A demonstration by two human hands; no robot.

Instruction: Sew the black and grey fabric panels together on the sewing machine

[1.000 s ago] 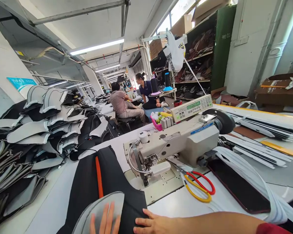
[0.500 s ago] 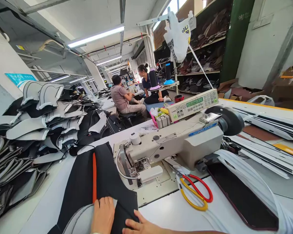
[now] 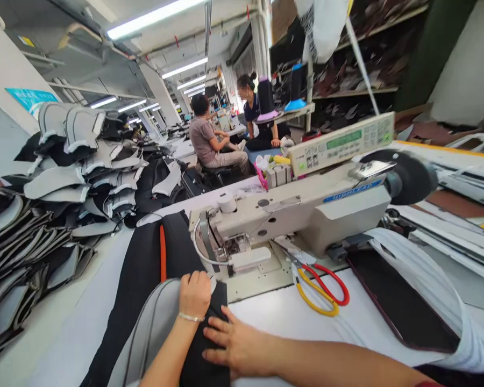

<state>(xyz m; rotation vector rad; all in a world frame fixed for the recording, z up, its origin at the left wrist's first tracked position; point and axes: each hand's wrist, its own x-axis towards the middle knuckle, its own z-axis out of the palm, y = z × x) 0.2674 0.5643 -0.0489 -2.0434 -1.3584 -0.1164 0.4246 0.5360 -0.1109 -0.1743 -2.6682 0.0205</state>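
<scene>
My left hand [image 3: 195, 294] has its fingers curled over the edge of a grey fabric piece [image 3: 155, 317] with dark seam lines. That piece lies on black fabric [image 3: 137, 279] that carries a narrow orange-red strip [image 3: 163, 252]. Fingers spread, my right hand [image 3: 242, 344] rests flat on the black fabric near its right edge. Just beyond both hands stands a sewing machine [image 3: 282, 215], and the black fabric lies to the left of its needle area. Scissors [image 3: 318, 290] with one red and one yellow handle lie right of the machine bed.
Stacked grey and black cut pieces [image 3: 60, 183] fill the left side. A dark phone [image 3: 403, 301] and white strips [image 3: 431, 279] lie at right. Thread cones [image 3: 266, 102] stand behind the machine. Two people [image 3: 215, 145] sit farther back.
Both hands have moved forward, toward the machine, and the grey piece has come up with my left hand. The camera view has tilted downward somewhat.
</scene>
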